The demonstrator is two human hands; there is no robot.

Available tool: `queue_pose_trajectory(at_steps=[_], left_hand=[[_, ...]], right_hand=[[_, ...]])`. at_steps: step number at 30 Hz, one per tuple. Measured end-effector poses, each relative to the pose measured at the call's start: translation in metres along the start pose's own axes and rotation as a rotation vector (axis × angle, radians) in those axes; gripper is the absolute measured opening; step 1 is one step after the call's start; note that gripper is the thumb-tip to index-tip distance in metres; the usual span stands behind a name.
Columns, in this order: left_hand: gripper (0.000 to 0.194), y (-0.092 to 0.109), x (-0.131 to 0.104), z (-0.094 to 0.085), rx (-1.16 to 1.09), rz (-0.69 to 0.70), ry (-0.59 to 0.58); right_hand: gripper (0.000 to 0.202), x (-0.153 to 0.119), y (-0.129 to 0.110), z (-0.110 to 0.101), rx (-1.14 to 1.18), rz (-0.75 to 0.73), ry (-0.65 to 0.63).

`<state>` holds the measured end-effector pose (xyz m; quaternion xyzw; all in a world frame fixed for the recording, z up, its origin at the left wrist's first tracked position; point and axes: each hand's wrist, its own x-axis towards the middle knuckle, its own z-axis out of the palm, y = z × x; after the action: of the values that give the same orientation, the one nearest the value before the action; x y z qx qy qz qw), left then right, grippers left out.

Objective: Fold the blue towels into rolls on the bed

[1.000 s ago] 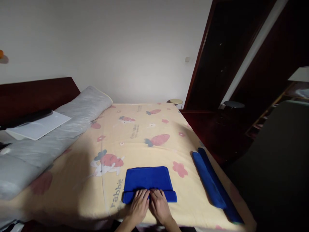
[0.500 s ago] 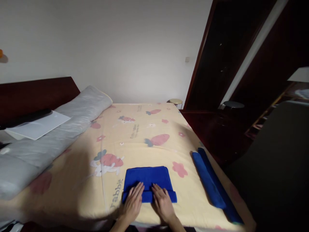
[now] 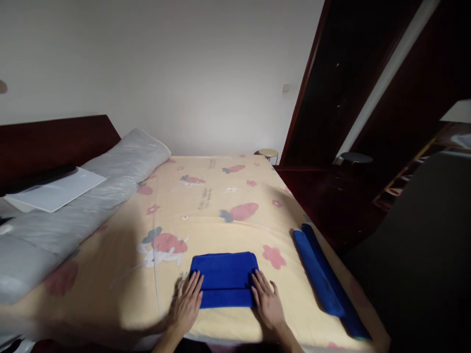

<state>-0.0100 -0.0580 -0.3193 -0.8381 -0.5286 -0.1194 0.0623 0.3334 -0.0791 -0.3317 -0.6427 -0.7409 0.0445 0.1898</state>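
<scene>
A blue cloth, like a towel, lies flat on the bed in front of me, with its near edge folded over into a band. My left hand rests with outstretched fingers on the left end of that band. On the right end lies my right hand, its fingers spread and the thumb apart. Neither hand grips the cloth. To the right, two long blue cloth rolls or folded strips lie side by side near the bed's edge.
The bed has a cream sheet printed with rabbits and strawberries. A grey quilt is bunched along the left, with a white flat board or folder on it. Beyond the far end stands a small stool; a dark one is farther right.
Both hands have slid outward from the middle of the folded band to its two ends. The cloth has stayed nearly in place, and the strips have not moved.
</scene>
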Motion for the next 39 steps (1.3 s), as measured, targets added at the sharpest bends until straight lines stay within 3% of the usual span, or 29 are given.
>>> queue_pose_trajectory(at_steps=[5,7,9,13,16,18,20,24,26,29,34,36,39], left_hand=[[0.055,0.065,0.030,0.006,-0.111,0.188,-0.039],[0.054,0.076,0.040,0.012,-0.121,0.198,-0.050],[0.052,0.068,0.045,0.016,-0.105,0.137,-0.072],[0.050,0.018,0.035,0.014,-0.035,-0.056,-0.086],[0.050,-0.007,0.024,0.012,0.012,-0.091,-0.042],[0.052,-0.002,0.023,0.013,0.018,-0.069,-0.012],[0.055,0.017,0.029,0.017,-0.006,-0.020,-0.006],[0.067,0.064,0.054,0.029,-0.091,0.081,-0.063],[0.068,0.071,0.065,0.033,-0.108,0.059,-0.104],[0.058,0.055,0.073,0.034,-0.086,-0.056,-0.153],[0.051,0.007,0.075,0.026,-0.007,-0.274,-0.153],[0.050,0.000,0.073,0.020,0.009,-0.258,-0.085],[0.053,0.014,0.062,0.006,0.014,-0.125,0.064]], right_hand=[[0.050,0.018,-0.073,0.007,0.107,-0.161,-0.172],[0.051,0.029,-0.087,0.007,0.117,-0.148,-0.240],[0.050,0.039,-0.081,0.004,0.102,-0.082,-0.256],[0.053,0.042,-0.030,-0.002,0.037,0.090,-0.214],[0.054,0.035,-0.003,-0.002,-0.006,0.153,-0.166],[0.054,0.033,-0.007,0.001,0.001,0.126,-0.132],[0.053,0.036,-0.028,0.004,0.040,0.057,-0.141],[0.055,0.053,-0.079,0.010,0.155,-0.139,-0.316],[0.057,0.063,-0.087,0.012,0.162,-0.148,-0.366],[0.055,0.074,-0.067,0.012,0.094,-0.037,-0.325],[0.055,0.081,-0.003,0.008,-0.042,0.134,-0.232],[0.054,0.078,0.010,0.007,-0.064,0.168,-0.178],[0.053,0.061,0.002,0.009,-0.034,0.136,-0.065]])
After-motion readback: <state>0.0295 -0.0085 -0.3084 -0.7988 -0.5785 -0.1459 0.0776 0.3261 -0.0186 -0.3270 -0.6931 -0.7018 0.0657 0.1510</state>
